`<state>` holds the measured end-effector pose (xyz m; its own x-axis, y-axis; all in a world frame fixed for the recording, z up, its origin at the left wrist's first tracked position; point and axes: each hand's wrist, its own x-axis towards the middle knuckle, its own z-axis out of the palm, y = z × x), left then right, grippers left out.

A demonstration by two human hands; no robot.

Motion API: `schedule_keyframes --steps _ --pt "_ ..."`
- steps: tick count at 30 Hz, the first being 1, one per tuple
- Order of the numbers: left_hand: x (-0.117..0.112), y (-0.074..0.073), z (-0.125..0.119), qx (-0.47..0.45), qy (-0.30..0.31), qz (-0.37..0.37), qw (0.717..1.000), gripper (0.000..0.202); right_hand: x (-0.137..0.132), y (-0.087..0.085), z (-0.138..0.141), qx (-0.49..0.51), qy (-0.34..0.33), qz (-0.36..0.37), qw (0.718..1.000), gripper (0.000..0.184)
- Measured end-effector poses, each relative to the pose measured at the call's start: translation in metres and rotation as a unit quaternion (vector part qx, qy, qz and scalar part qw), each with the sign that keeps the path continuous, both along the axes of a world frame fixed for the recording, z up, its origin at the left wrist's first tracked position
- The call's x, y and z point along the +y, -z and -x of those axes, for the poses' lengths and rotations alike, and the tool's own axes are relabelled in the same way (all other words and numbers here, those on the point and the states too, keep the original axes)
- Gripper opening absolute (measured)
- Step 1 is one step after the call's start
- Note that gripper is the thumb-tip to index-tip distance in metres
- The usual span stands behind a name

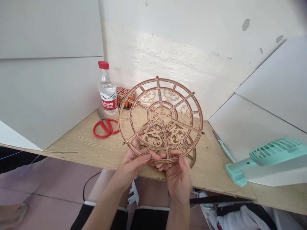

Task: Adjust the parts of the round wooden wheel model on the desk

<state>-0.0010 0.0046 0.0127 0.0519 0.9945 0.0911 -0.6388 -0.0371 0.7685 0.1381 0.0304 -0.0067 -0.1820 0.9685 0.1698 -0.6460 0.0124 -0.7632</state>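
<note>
A round wooden fretwork wheel (160, 118), with spokes, scroll cut-outs and thin copper wire along its ribs, is held tilted up above the table. My left hand (131, 164) pinches its lower rim from the left, thumb on top. My right hand (178, 174) grips the lower rim just right of that, fingers curled over the edge. A second, similar fretwork disc (192, 156) lies flat on the table beneath it, mostly hidden.
The wooden tabletop (79, 145) carries red-handled scissors (105, 126), a water bottle with a red cap (107, 90) and a tray of orange batteries (124, 95) at the back left. A mint-green handheld fan (266, 158) lies at the right. White boards enclose the sides.
</note>
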Motion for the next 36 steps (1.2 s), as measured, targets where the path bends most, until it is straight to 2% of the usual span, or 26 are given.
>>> schedule_keyframes --steps 4,10,17,22,24,29,33,36 --pt "0.001 0.003 0.000 0.001 -0.012 -0.017 1.000 0.039 0.001 0.000 0.000 -0.005 0.023 0.009 1.000 0.017" --pt "0.003 0.010 0.004 -0.012 -0.024 -0.039 0.999 0.019 0.000 0.005 0.000 -0.021 0.019 0.005 1.000 0.016" --pt "0.003 0.011 0.001 -0.037 -0.039 -0.051 0.997 0.029 0.001 0.006 0.001 -0.030 0.018 0.008 0.999 0.016" --pt "0.003 0.008 0.000 -0.027 -0.040 -0.057 0.997 0.046 0.002 0.005 0.005 -0.014 0.078 0.020 0.997 0.020" --pt "0.003 0.007 0.000 -0.020 -0.046 -0.056 0.997 0.046 0.003 0.005 0.007 -0.004 0.120 0.016 0.993 0.027" --pt "0.003 0.007 0.001 -0.019 -0.053 -0.052 0.997 0.040 0.005 0.007 0.012 -0.017 0.208 0.010 0.978 0.024" --pt "0.003 0.008 0.002 -0.028 -0.062 -0.052 0.996 0.032 0.005 0.010 0.012 -0.051 0.217 -0.009 0.975 0.024" --pt "0.003 0.008 0.002 -0.040 -0.084 -0.045 0.995 0.032 0.004 0.012 0.011 -0.075 0.197 -0.013 0.978 0.020"
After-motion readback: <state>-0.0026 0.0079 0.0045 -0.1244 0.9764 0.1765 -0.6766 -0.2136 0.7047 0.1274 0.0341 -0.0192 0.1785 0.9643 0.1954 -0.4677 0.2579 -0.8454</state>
